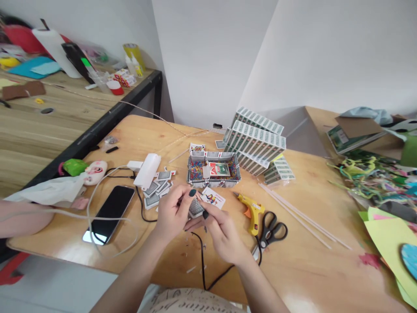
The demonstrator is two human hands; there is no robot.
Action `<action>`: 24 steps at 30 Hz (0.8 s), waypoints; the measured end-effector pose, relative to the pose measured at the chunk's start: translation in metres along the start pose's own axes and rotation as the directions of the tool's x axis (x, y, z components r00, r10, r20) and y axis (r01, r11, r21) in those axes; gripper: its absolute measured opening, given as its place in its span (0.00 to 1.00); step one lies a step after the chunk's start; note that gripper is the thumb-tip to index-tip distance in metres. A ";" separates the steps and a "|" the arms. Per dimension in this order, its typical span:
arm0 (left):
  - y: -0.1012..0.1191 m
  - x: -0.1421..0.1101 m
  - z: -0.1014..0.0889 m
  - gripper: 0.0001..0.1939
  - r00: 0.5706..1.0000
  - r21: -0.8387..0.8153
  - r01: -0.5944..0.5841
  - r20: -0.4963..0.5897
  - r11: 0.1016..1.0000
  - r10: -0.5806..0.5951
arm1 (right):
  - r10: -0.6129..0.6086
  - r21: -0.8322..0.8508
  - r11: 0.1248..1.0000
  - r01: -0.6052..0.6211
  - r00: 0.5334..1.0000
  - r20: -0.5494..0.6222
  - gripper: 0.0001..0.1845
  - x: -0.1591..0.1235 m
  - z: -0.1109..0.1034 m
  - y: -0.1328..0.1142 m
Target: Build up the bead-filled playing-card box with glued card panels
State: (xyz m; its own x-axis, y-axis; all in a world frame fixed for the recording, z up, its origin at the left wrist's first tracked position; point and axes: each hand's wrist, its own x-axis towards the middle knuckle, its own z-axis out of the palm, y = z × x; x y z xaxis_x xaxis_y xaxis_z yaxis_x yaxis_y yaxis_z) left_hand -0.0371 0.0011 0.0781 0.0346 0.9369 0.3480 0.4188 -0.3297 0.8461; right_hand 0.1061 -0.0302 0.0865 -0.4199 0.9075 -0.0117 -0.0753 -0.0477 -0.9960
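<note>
Open box [197,169] holds red-and-green packet [219,169]

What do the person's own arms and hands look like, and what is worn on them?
Each grip is a bare hand: the left hand and right hand both show dark nail polish. No gloves; the visible forearms have no sleeves.

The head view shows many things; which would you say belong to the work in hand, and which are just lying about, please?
Likely belonging:
- held card
- loose cards
- open box
- glue gun
- scissors

Probably lying about:
- phone
- yellow sheet
</note>
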 end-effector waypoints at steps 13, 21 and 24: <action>-0.019 -0.012 0.007 0.30 0.909 -0.469 0.407 0.123 0.783 -0.399 | -0.318 -0.401 0.895 0.197 0.911 -0.262 0.14 0.003 0.009 0.026; -0.026 -0.003 -0.006 0.29 0.759 -0.597 0.571 0.122 0.563 -0.640 | -0.373 -0.609 0.787 0.097 0.862 -0.344 0.11 -0.005 -0.031 0.058; -0.031 -0.003 -0.005 0.24 0.754 -0.562 0.567 0.059 0.602 -0.654 | -0.234 -0.748 0.645 -0.156 0.892 -0.387 0.13 -0.003 -0.049 0.076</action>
State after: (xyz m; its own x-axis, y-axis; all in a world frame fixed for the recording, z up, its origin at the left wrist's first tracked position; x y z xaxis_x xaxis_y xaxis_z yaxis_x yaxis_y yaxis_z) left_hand -0.0550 0.0077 0.0531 -0.1941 0.9291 -0.3149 -0.2383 0.2667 0.9338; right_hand 0.1459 -0.0159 0.0067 -0.0065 0.9821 0.1882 0.6936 0.1401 -0.7066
